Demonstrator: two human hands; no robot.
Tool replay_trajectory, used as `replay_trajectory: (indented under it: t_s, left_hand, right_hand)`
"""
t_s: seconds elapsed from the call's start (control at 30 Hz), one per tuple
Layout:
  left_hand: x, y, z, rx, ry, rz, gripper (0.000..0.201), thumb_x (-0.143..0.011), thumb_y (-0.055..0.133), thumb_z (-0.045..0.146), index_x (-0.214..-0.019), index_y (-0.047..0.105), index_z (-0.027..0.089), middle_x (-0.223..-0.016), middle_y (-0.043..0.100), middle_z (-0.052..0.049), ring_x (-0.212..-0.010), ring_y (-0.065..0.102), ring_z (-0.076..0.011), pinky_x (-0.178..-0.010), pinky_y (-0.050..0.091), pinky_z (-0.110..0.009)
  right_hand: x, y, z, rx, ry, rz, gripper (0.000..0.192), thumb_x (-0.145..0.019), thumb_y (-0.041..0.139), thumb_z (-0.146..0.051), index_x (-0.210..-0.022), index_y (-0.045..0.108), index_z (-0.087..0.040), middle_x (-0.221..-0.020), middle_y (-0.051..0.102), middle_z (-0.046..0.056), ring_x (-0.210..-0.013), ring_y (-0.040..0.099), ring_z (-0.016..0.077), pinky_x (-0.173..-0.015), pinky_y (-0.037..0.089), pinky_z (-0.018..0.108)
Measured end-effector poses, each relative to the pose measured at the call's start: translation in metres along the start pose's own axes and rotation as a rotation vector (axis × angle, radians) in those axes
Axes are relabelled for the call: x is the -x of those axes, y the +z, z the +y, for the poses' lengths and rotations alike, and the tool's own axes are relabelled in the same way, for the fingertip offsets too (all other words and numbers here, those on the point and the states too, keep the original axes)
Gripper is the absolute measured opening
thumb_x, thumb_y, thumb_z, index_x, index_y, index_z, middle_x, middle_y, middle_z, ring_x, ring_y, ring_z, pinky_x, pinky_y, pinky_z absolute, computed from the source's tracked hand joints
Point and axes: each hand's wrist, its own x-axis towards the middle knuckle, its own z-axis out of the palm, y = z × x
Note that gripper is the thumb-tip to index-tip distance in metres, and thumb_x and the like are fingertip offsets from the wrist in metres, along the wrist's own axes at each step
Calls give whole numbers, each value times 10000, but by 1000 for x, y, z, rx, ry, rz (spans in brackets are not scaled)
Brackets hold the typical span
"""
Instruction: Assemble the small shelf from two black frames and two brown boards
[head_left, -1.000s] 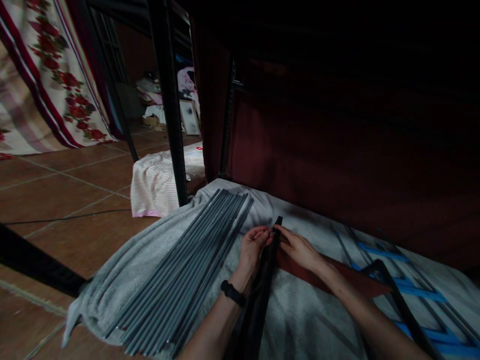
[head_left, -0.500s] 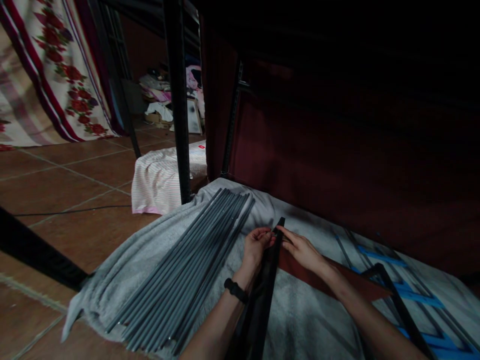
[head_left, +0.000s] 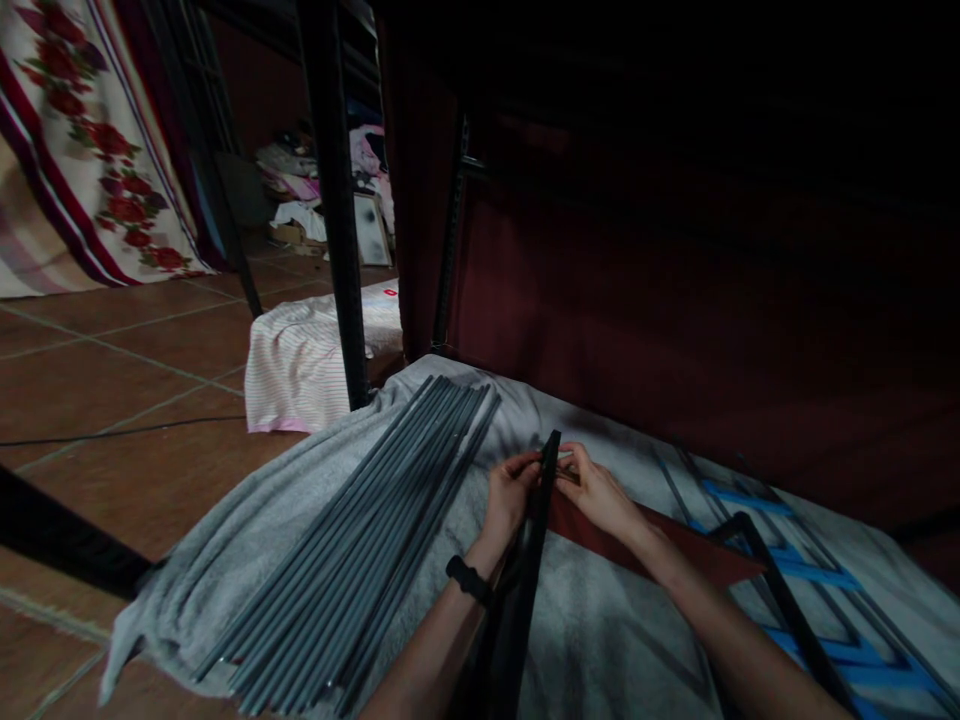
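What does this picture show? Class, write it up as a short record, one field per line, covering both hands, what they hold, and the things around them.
left hand: fingertips pinch the top of the black bar
right hand: fingers at the same end of the bar
wrist: black band on the left
beside the hands: bundle of grey rods
underneath: grey blanket on the tiled floor
right edge: blue and black frame
light: dim

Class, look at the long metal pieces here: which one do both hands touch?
The black bar. Left hand and right hand meet at its far end; the grey rods lie bundled, untouched, on the grey blanket.
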Motion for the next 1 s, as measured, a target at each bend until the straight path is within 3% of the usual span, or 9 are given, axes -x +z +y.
replay_trajectory:
  t_s: [0.13, 0.23, 0.43, 0.63, 0.8, 1.0]
  left_hand:
    - [-1, 1, -4, -73, 49, -40, 303, -750, 716, 342, -978, 772, 151, -880, 773, -83, -773, 688, -210, -739, 533, -306]
    - [-2, 1, -6, -195, 137, -68, 304, -804, 658, 335, -1024, 762, 154, -931, 773, -88, -877, 694, -231, -836, 525, -332]
    - [-4, -3, -6, -330, 181, -141, 350, -850, 616, 369, -1099, 742, 157, -1026, 763, -100, -958, 686, -248, -893, 511, -349]
    - [-7, -5, -5, -272, 124, -166, 426, -825, 633, 511, -983, 774, 143, -882, 768, -92, -844, 686, -244, -783, 520, -326]
    - [-11, -6, -10, -271, 192, -70, 311, -800, 685, 418, -917, 791, 150, -891, 760, -93, -836, 673, -215, -799, 510, -308]
    - [-12, -10, -7, -346, 273, -115, 226, -801, 675, 313, -941, 795, 181, -939, 759, -87, -896, 680, -219, -878, 505, -339]
  right_hand:
    - [5, -1, -2, 125, -20, -9, 182, -917, 520, -278, -1077, 593, -231, -1090, 702, 61, -1016, 661, 223, -860, 476, 336]
    - [4, 1, -2, 121, -85, -19, 220, -905, 505, -195, -1095, 614, -216, -1173, 678, 71, -1098, 625, 211, -920, 452, 323]
    - [1, 2, 0, 100, -46, -19, 239, -887, 526, -176, -1096, 642, -183, -1123, 703, 82, -1063, 638, 219, -939, 448, 330]
    - [0, 0, -2, 88, -29, -9, 260, -876, 537, -176, -1097, 673, -187, -1136, 711, 76, -1074, 639, 220, -950, 444, 321]
    - [0, 1, -4, 97, -13, -3, 245, -874, 549, -181, -1079, 681, -194, -1127, 717, 69, -1058, 644, 216, -930, 449, 311]
    - [0, 0, -6, 116, -2, -3, 243, -874, 545, -178, -1077, 675, -206, -1130, 712, 61, -1053, 642, 208, -921, 446, 302]
